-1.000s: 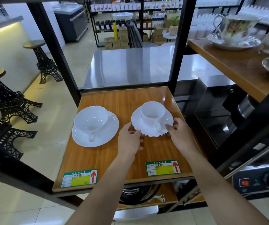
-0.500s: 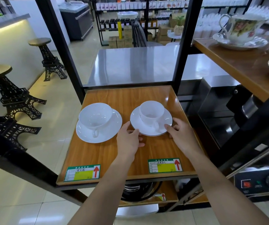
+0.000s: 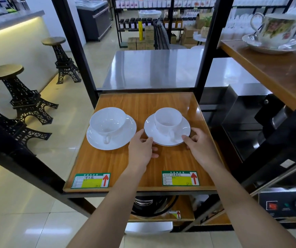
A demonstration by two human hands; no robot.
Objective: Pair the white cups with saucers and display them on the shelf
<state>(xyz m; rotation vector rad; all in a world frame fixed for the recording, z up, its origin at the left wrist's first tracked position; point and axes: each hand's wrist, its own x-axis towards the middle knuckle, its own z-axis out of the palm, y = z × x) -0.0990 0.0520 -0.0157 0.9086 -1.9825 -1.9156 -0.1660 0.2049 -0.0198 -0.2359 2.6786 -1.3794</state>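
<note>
Two white cups stand on white saucers on the wooden shelf (image 3: 143,165). The left cup (image 3: 108,122) sits on a plain saucer (image 3: 125,138), handle toward me. On the right, a smaller cup (image 3: 168,120) rests on a dark-rimmed saucer (image 3: 183,129). My left hand (image 3: 141,149) pinches that saucer's near-left rim. My right hand (image 3: 200,145) holds its near-right rim with thumb and fingers. The saucer lies flat on the shelf.
Black shelf posts (image 3: 83,72) frame the board. Two green-yellow price labels (image 3: 91,180) sit at the front edge. A higher wooden shelf (image 3: 268,72) at right carries a floral cup and saucer (image 3: 276,33). Tower-shaped stools (image 3: 18,93) stand on the floor at left.
Both hands stay on the right saucer's rim; the saucer has hardly shifted. The view has drifted slightly, so the shelf sits a little further right in frame.
</note>
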